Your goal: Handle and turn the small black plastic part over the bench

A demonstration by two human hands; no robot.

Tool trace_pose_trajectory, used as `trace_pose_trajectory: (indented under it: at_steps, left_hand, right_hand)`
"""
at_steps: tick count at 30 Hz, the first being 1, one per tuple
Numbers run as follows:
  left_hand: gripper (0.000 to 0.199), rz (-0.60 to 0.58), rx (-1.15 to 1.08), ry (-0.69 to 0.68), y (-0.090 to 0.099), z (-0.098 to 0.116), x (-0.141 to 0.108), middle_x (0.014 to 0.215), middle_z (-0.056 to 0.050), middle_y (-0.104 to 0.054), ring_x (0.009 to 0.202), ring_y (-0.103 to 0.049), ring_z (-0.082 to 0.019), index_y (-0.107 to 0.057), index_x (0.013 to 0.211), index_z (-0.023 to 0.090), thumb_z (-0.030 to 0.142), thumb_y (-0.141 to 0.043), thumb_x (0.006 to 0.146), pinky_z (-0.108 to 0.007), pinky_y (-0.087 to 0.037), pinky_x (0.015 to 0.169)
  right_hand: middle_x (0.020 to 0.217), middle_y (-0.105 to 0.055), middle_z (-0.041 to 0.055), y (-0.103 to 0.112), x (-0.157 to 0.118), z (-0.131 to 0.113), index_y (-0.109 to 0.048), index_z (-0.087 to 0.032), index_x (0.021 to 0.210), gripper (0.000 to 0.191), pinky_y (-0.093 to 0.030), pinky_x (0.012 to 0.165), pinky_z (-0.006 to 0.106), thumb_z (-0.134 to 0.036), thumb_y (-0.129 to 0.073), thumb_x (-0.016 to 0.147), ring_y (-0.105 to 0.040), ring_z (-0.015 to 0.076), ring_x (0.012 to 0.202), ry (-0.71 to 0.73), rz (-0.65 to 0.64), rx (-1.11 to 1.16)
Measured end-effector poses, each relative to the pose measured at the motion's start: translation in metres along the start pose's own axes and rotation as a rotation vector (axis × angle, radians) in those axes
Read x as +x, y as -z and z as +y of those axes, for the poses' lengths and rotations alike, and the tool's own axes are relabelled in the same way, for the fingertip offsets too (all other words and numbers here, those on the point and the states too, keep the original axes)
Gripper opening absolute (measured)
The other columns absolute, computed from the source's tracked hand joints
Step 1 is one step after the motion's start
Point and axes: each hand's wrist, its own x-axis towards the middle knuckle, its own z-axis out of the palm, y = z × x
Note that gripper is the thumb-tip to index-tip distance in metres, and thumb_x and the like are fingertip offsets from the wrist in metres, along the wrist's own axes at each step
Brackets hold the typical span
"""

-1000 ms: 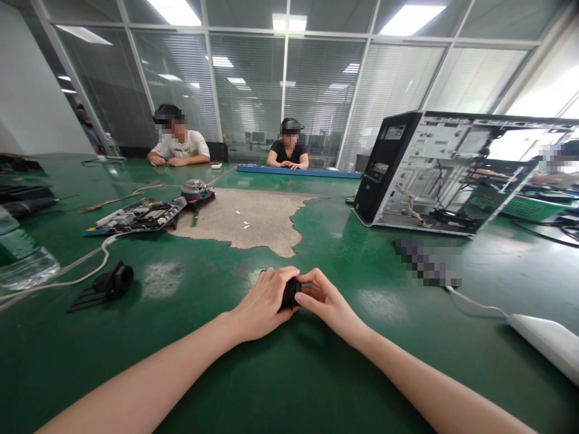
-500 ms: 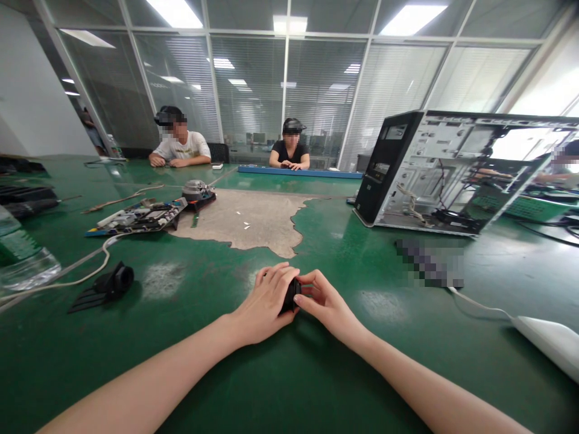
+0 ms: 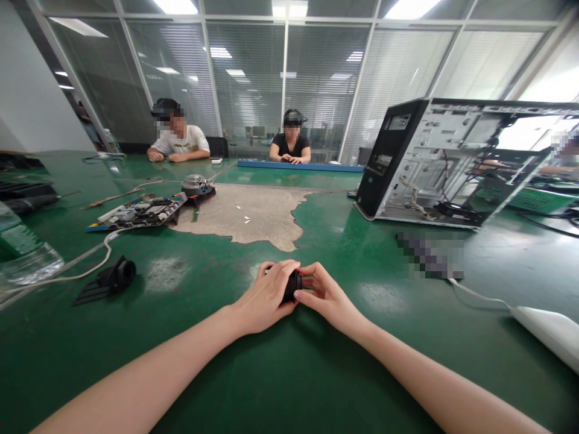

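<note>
Near the middle of the green table [image 3: 289,374], my left hand [image 3: 270,296] is wrapped over a small black round object [image 3: 292,288]. My right hand [image 3: 323,293] grips the right side of the same object between thumb and fingers. Most of the object is hidden behind my left hand, so I cannot make out what it is. To the left lies a black plastic part [image 3: 108,278] with a round end and flat slats, touched by neither hand.
A circuit board [image 3: 140,212] and a fan-like part [image 3: 197,185] lie back left, beside a bottle [image 3: 22,247]. An open computer case [image 3: 398,163] stands right, near a pixelated object [image 3: 425,256] and a white device [image 3: 549,331]. Two people sit across the table.
The view has tilted slightly, so the table's far things sit a little higher. Both hands remain on the black object, and a little more of its right end shows.
</note>
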Motion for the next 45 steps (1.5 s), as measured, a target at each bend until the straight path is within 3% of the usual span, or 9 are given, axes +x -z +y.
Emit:
trace_pose_trajectory:
  at_steps: [6, 10, 16, 26, 32, 40, 45]
  left_hand:
    - [0.057, 0.019, -0.002, -0.012, -0.0010, -0.0004, 0.0006, 0.123, -0.013, -0.041, 0.115, -0.037, -0.022, -0.019, 0.124, 0.017, 0.021, -0.051, 0.076, -0.042, -0.026, 0.094]
    - [0.057, 0.019, -0.005, -0.001, -0.0010, -0.0003, 0.0000, 0.124, -0.014, -0.040, 0.116, -0.037, -0.023, -0.018, 0.124, 0.017, 0.022, -0.050, 0.077, -0.043, -0.026, 0.093]
    - [0.059, 0.005, -0.015, -0.006, -0.0005, -0.0002, -0.0006, 0.128, -0.014, -0.037, 0.118, -0.035, -0.024, -0.016, 0.125, 0.018, 0.021, -0.049, 0.076, -0.043, -0.025, 0.093]
    - [0.056, 0.012, -0.012, -0.004, -0.0016, -0.0004, 0.0002, 0.123, -0.013, -0.041, 0.114, -0.039, -0.023, -0.019, 0.123, 0.019, 0.021, -0.050, 0.077, -0.042, -0.026, 0.092]
    - [0.057, 0.008, -0.019, -0.005, -0.0015, -0.0005, 0.0006, 0.123, -0.013, -0.041, 0.114, -0.039, -0.023, -0.019, 0.123, 0.019, 0.020, -0.051, 0.076, -0.042, -0.026, 0.092]
    - [0.057, 0.014, -0.015, -0.007, -0.0006, -0.0004, 0.0005, 0.123, -0.013, -0.041, 0.114, -0.039, -0.024, -0.020, 0.123, 0.019, 0.021, -0.051, 0.076, -0.042, -0.027, 0.092]
    - [0.058, 0.006, 0.003, -0.002, -0.0012, -0.0005, 0.0004, 0.124, -0.013, -0.041, 0.115, -0.038, -0.023, -0.019, 0.123, 0.018, 0.020, -0.052, 0.075, -0.042, -0.026, 0.092]
  right_hand:
    - [0.087, -0.051, -0.0010, -0.0008, 0.0018, 0.0030, -0.046, -0.022, 0.085, 0.020, -0.048, 0.070, 0.030, -0.030, -0.060, 0.073, -0.055, 0.0131, 0.080, 0.021, 0.051, -0.035]
    - [0.096, -0.052, 0.0023, -0.0014, 0.0030, 0.0037, -0.047, -0.021, 0.091, 0.026, -0.047, 0.074, 0.034, -0.032, -0.060, 0.071, -0.056, 0.0148, 0.082, -0.021, 0.085, -0.084]
    - [0.094, -0.052, 0.0005, -0.0017, 0.0002, 0.0010, -0.047, -0.023, 0.090, 0.025, -0.046, 0.079, 0.032, -0.028, -0.062, 0.070, -0.054, 0.0142, 0.089, 0.027, 0.014, -0.069]
    - [0.097, -0.052, 0.0026, 0.0003, 0.0025, 0.0076, -0.046, -0.022, 0.096, 0.025, -0.047, 0.077, 0.032, -0.030, -0.056, 0.076, -0.054, 0.0139, 0.086, 0.003, 0.053, -0.107]
    - [0.093, -0.051, -0.0001, 0.0016, -0.0002, 0.0043, -0.047, -0.023, 0.090, 0.021, -0.047, 0.077, 0.030, -0.025, -0.059, 0.073, -0.053, 0.0140, 0.090, 0.042, -0.002, -0.071]
    - [0.097, -0.051, 0.0014, 0.0004, 0.0037, 0.0059, -0.047, -0.022, 0.093, 0.022, -0.047, 0.074, 0.031, -0.028, -0.057, 0.075, -0.055, 0.0133, 0.083, -0.014, 0.071, -0.099]
    - [0.093, -0.052, 0.0006, 0.0018, 0.0010, 0.0027, -0.046, -0.022, 0.092, 0.025, -0.047, 0.077, 0.030, -0.027, -0.060, 0.072, -0.055, 0.0134, 0.086, 0.009, -0.021, -0.052]
